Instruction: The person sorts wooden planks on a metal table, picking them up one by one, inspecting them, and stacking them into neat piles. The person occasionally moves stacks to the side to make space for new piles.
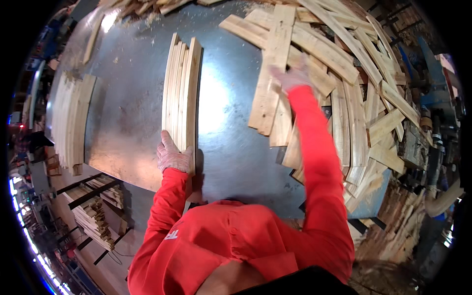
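Note:
My left hand point(173, 156), in a worn knit glove, rests on the near end of a neat stack of several curved wooden slats point(181, 91) standing on edge on the metal table point(132, 113). My right hand point(293, 77), also gloved and blurred, reaches out over a loose heap of wooden boards point(314, 54) on the right side of the table. It touches one long pale board point(270, 69) lying on top; whether its fingers close on the board I cannot tell. Both arms wear red sleeves.
A second stack of curved slats point(73, 118) lies at the table's left edge. More boards spill over the right edge point(373, 147). Stacked wood strips sit on a rack point(96, 211) below left. Machinery point(427, 93) stands at the far right.

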The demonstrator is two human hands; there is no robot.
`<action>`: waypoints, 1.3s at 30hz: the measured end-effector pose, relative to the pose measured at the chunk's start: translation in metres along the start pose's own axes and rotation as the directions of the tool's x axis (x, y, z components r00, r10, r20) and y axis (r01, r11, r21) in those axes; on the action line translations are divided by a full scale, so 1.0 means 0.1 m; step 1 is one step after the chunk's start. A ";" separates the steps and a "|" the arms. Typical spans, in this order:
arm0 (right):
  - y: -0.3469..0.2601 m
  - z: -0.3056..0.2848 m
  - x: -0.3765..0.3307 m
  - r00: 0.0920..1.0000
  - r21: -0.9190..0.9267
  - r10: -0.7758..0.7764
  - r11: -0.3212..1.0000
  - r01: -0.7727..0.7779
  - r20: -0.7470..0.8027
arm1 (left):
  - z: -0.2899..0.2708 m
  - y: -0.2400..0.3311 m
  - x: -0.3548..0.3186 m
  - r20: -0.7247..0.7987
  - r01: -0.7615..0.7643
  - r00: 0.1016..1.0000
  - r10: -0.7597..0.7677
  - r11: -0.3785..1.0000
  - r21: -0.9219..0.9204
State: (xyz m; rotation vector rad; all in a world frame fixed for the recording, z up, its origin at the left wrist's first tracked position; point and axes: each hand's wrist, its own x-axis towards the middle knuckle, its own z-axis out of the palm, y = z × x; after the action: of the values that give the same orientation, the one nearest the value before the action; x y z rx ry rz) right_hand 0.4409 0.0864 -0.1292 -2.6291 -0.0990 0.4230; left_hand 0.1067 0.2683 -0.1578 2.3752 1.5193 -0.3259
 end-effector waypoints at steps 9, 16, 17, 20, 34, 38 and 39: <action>-1.09 1.71 -1.04 0.907 0.464 -0.102 0.879 -0.110 0.408 | -0.26 -0.53 0.69 -0.101 -0.304 0.950 0.294 0.948 -0.097; -1.02 1.11 -0.17 0.893 -0.221 -0.438 0.865 0.451 0.105 | -0.28 -0.63 0.70 -0.126 -0.345 0.927 0.352 0.935 0.078; -1.12 0.59 0.16 0.911 -0.452 -0.386 0.793 0.408 0.146 | -0.25 -0.64 0.70 -0.131 -0.342 0.927 0.352 0.935 0.093; -0.10 0.33 1.02 0.921 -0.720 -0.385 0.653 0.234 -0.050 | -0.23 -0.62 0.74 -0.173 -0.398 0.894 0.412 0.910 0.113; -0.45 0.17 0.97 0.911 -0.597 -0.030 0.746 0.294 0.411 | -0.42 -0.56 0.69 -0.047 -0.294 0.953 0.299 0.951 0.100; -0.62 0.74 0.05 0.700 -0.217 -0.138 0.893 0.394 0.701 | -0.46 -0.60 0.67 -0.033 -0.289 0.956 0.291 0.956 0.060; -0.55 1.07 -0.04 0.653 -0.176 -0.113 0.916 0.360 0.749 | -0.46 -0.59 0.67 -0.033 -0.283 0.958 0.286 0.956 0.072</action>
State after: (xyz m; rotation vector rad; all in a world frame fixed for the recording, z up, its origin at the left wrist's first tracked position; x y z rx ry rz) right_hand 0.4037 0.1818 -0.1930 -2.5008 -0.8327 1.4457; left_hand 0.0824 0.3651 -0.1460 2.6245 1.1745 -0.2634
